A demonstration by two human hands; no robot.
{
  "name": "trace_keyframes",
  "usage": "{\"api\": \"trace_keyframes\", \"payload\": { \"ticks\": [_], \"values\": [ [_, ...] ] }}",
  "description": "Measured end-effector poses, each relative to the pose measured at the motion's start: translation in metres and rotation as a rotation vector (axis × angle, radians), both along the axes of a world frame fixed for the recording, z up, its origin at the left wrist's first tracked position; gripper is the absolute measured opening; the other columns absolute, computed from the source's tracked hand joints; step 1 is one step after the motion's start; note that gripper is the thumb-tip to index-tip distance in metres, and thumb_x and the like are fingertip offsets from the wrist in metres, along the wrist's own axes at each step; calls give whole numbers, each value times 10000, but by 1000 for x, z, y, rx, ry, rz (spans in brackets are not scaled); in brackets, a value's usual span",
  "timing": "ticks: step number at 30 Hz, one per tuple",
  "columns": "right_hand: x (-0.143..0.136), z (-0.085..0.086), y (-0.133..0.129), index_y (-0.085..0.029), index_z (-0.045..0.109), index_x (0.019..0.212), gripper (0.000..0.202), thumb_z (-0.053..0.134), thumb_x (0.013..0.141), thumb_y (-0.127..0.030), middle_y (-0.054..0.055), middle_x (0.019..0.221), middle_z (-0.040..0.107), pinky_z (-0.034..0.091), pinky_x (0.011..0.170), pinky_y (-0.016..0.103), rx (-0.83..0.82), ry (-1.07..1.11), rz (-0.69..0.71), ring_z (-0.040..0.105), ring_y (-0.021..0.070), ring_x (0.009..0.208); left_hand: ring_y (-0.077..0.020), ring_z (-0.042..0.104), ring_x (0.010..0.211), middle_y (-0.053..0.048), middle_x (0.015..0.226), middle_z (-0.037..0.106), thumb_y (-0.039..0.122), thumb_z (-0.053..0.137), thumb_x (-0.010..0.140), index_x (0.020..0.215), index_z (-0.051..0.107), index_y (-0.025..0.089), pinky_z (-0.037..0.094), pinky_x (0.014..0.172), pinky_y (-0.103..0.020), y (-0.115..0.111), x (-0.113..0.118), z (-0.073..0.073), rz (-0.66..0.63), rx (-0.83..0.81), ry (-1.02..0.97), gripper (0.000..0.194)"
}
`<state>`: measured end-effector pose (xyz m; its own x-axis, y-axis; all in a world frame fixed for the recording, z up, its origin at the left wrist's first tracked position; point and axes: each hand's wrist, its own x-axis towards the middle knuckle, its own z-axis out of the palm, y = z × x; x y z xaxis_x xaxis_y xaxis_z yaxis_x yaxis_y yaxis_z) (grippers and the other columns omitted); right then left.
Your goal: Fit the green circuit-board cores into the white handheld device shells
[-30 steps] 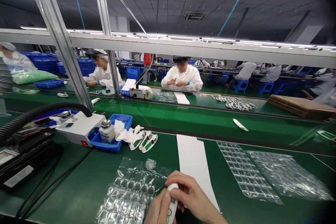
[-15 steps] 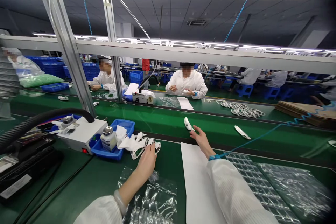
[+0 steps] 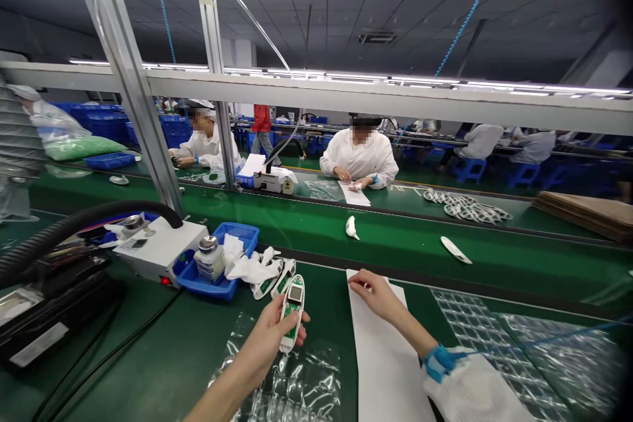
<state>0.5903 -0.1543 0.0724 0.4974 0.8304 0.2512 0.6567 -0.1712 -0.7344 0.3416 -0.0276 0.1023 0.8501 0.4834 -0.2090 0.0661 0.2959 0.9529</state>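
Between the thumb and fingers of my left hand is a white oval housing with a green circuit board and a small grey screen facing up. My right hand is over the top end of a white paper sheet, its fingers curled together; whether anything small is between them is hidden. More open white housings with green boards lie beside crumpled white tissue. A curved white part and a flat white shell rest on the green belt.
A blue tray holds a capped bottle, beside a white box with a black hose. Clear plastic packaging lies near my left arm, more at right. A person sits across the belt.
My left hand has lifted a housing off the group and brought it nearer. My right hand has drawn back from the curved white part on the belt to the paper, its fingers closing.
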Motion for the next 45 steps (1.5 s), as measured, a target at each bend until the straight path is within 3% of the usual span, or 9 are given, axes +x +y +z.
{"api": "trace_keyframes", "payload": {
  "ticks": [6,12,17,20,23,26,30,38,45],
  "values": [
    [-69,6,84,-199,717,839,126,591,844,-207,43,880,650,429,820,323,14,-11,232,581,191,868,-132,533,675,-30,846,621,423,675,776,1056,513,172,462,634,-275,-3,-31,-1,177,-178,-52,410],
    [-114,-5,167,-191,686,816,143,743,705,-260,66,977,596,307,937,485,35,40,158,474,277,1023,-139,526,676,-22,849,610,454,686,765,1110,487,188,463,636,-292,-4,-54,5,247,-197,-55,479],
    [-117,1,191,-175,501,527,297,691,689,-335,86,883,642,397,858,442,116,219,168,567,259,911,-151,526,685,-35,851,615,526,706,722,1127,476,176,463,649,-310,1,-69,12,258,-221,-43,582],
    [-114,21,197,-193,472,586,355,571,764,-484,89,905,685,471,726,349,216,335,236,631,212,793,-151,522,683,-39,849,617,558,726,683,1125,476,169,455,639,-309,6,-80,11,283,-247,-53,639],
    [-120,43,212,-199,520,702,370,464,828,-543,43,723,677,469,607,307,295,364,259,622,184,633,-146,514,667,-36,841,616,579,746,647,1113,483,171,452,631,-308,12,-90,10,322,-271,-76,673],
    [-137,56,239,-175,599,752,335,520,819,-494,11,625,633,435,577,289,334,287,261,576,171,577,-144,521,660,-34,840,621,583,757,630,1119,483,172,455,635,-310,17,-99,7,355,-296,-94,695],
    [-166,58,273,-168,675,721,233,577,814,-357,31,700,633,417,671,296,341,100,299,568,187,701,-145,536,662,-33,834,631,573,763,632,1096,492,177,454,624,-305,23,-110,-1,408,-309,-118,668],
    [-186,46,272,-205,645,714,167,569,858,-239,6,781,469,377,678,275,241,-214,448,472,147,681,-140,531,659,-42,862,647,518,741,696,1099,471,184,454,628,-303,34,-134,-10,480,-319,-148,589],
    [-186,70,234,-193,649,817,178,495,894,-147,15,773,468,381,678,276,200,-268,565,496,164,728,-121,506,587,-28,860,634,446,610,834,1164,407,204,430,606,-297,28,-148,3,451,-287,-117,456]
  ]
}}
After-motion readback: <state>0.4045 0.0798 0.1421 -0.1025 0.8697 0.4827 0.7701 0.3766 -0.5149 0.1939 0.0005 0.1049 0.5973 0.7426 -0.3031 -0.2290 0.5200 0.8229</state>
